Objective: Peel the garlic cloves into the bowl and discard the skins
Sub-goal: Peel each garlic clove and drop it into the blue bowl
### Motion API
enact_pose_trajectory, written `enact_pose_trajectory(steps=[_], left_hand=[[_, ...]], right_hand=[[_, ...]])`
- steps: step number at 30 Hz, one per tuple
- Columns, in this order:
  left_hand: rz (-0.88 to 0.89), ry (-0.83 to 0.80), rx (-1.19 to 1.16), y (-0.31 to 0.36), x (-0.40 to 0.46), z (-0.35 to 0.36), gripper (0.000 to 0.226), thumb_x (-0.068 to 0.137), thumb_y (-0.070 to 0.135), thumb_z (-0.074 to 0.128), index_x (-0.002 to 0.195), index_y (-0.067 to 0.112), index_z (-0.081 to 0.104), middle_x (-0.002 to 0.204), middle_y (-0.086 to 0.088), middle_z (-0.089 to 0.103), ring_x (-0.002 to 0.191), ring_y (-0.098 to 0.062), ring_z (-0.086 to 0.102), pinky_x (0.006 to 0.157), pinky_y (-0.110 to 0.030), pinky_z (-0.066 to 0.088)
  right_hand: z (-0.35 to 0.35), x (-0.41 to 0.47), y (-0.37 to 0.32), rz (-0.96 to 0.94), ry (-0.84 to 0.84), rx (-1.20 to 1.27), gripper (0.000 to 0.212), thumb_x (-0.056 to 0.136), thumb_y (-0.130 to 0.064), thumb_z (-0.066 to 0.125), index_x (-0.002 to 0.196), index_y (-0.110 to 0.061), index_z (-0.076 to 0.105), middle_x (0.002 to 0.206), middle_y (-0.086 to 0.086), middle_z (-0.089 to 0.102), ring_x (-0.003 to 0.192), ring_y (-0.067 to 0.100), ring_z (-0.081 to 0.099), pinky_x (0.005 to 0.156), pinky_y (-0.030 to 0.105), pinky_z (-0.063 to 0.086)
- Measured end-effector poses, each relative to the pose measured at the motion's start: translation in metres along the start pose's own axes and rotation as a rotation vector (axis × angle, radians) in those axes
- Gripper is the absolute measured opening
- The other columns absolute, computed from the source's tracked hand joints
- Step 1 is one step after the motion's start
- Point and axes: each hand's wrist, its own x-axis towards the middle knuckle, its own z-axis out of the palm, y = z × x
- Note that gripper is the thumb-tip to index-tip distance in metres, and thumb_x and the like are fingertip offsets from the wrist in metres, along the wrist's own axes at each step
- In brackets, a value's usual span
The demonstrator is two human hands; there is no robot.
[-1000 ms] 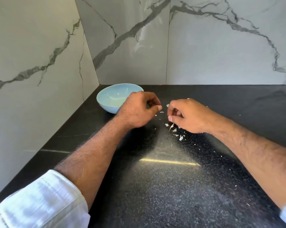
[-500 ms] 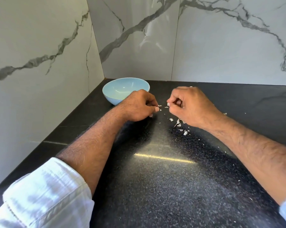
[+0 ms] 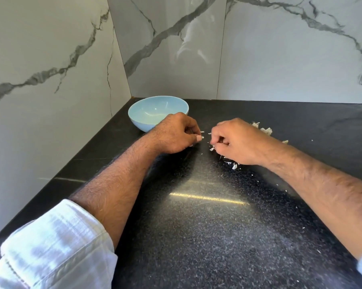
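A light blue bowl (image 3: 138,111) stands in the counter's back left corner. My left hand (image 3: 176,135) rests just in front of it, fingers curled shut with the thumb against the forefinger; anything inside is hidden. My right hand (image 3: 238,141) lies a short gap to the right, knuckles up, its fingertips pinched on a small white garlic skin scrap (image 3: 212,149) at the counter surface. More garlic skins (image 3: 234,166) lie under its wrist, and a skin pile (image 3: 265,130) shows behind it. No whole clove is visible.
The black speckled counter (image 3: 207,236) runs toward me, dotted with tiny skin flakes on the right. Marble walls (image 3: 50,101) close in the left side and the back. My white sleeve (image 3: 50,247) sits at the lower left.
Both hands have dropped lower onto the counter. My right hand has turned knuckles up and pinches at the skins. The skin pile behind it has come into view.
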Motion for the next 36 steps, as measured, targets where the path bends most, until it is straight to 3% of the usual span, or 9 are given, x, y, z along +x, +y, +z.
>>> enact_pose_trajectory(steps=[2, 5, 9, 13, 19, 24, 27, 32, 36], left_hand=[[0.01, 0.006, -0.04, 0.0, -0.001, 0.001, 0.003, 0.098, 0.027, 0.077, 0.1, 0.025, 0.078, 0.084, 0.008, 0.078, 0.077, -0.002, 0.071, 0.071, -0.025, 0.056], [0.042, 0.041, -0.183, 0.006, -0.001, 0.003, 0.005, 0.097, 0.022, 0.08, 0.099, 0.018, 0.079, 0.082, 0.001, 0.078, 0.056, 0.001, 0.063, 0.059, -0.02, 0.055], [0.099, 0.095, -0.384, 0.02, -0.001, 0.013, 0.008, 0.095, 0.021, 0.082, 0.097, 0.014, 0.08, 0.086, -0.009, 0.079, 0.065, -0.012, 0.064, 0.063, -0.029, 0.059], [0.137, 0.143, -0.447, 0.022, 0.002, 0.02, 0.006, 0.096, 0.021, 0.081, 0.096, 0.014, 0.079, 0.087, -0.014, 0.078, 0.061, -0.015, 0.06, 0.058, -0.027, 0.054], [0.133, 0.157, -0.46, 0.023, 0.003, 0.018, 0.005, 0.097, 0.013, 0.077, 0.097, 0.009, 0.08, 0.082, -0.006, 0.08, 0.058, -0.011, 0.059, 0.057, -0.022, 0.051], [0.174, 0.208, -0.285, 0.021, 0.004, 0.022, 0.004, 0.096, 0.022, 0.079, 0.093, 0.02, 0.08, 0.074, 0.004, 0.077, 0.058, -0.008, 0.06, 0.057, -0.025, 0.052], [0.243, 0.266, -0.14, 0.02, 0.004, 0.023, 0.005, 0.096, 0.024, 0.078, 0.092, 0.022, 0.08, 0.065, 0.012, 0.069, 0.055, -0.001, 0.056, 0.057, -0.018, 0.045], [0.318, 0.318, 0.068, 0.024, 0.002, 0.024, 0.009, 0.093, 0.024, 0.072, 0.092, 0.021, 0.08, 0.067, 0.012, 0.07, 0.06, -0.003, 0.063, 0.06, -0.023, 0.051], [0.265, 0.312, -0.047, 0.022, 0.005, 0.026, 0.006, 0.092, 0.019, 0.074, 0.087, 0.019, 0.078, 0.066, 0.008, 0.071, 0.057, -0.006, 0.061, 0.057, -0.025, 0.051]], right_hand=[[-0.005, -0.003, 0.005, 0.019, 0.088, 0.095, 0.012, 0.095, -0.017, 0.074, 0.091, -0.029, 0.075, 0.09, -0.016, 0.069, 0.078, 0.0, 0.065, 0.069, 0.027, 0.054], [-0.023, -0.005, 0.013, 0.207, 0.255, 0.528, 0.013, 0.091, -0.011, 0.08, 0.102, -0.019, 0.079, 0.087, -0.002, 0.077, 0.072, 0.009, 0.07, 0.071, 0.024, 0.06], [-0.035, -0.011, 0.017, 0.291, 0.257, 0.965, 0.023, 0.084, 0.0, 0.082, 0.106, -0.002, 0.075, 0.092, 0.017, 0.079, 0.071, 0.021, 0.072, 0.067, 0.027, 0.061], [-0.025, -0.01, 0.016, 0.282, 0.252, 0.967, 0.021, 0.083, -0.001, 0.083, 0.103, 0.0, 0.075, 0.088, 0.021, 0.078, 0.073, 0.028, 0.07, 0.071, 0.034, 0.062], [-0.021, -0.009, 0.017, 0.269, 0.293, 0.918, 0.02, 0.083, -0.004, 0.085, 0.101, -0.001, 0.076, 0.084, 0.018, 0.078, 0.069, 0.025, 0.071, 0.063, 0.026, 0.063], [-0.019, -0.008, 0.013, 0.267, 0.279, 0.883, 0.018, 0.082, -0.004, 0.086, 0.097, -0.002, 0.077, 0.073, 0.012, 0.077, 0.058, 0.015, 0.07, 0.057, 0.022, 0.059], [-0.019, -0.005, 0.013, 0.299, 0.294, 0.895, 0.014, 0.082, -0.003, 0.086, 0.092, -0.003, 0.078, 0.074, 0.015, 0.077, 0.062, 0.018, 0.07, 0.058, 0.026, 0.061], [-0.016, -0.004, 0.01, 0.324, 0.283, 0.886, 0.012, 0.081, -0.005, 0.088, 0.087, -0.005, 0.078, 0.075, 0.016, 0.077, 0.065, 0.024, 0.072, 0.062, 0.031, 0.064], [-0.016, -0.005, 0.01, 0.333, 0.289, 0.911, 0.011, 0.082, -0.005, 0.087, 0.089, -0.005, 0.078, 0.078, 0.017, 0.077, 0.066, 0.023, 0.074, 0.061, 0.028, 0.063]])
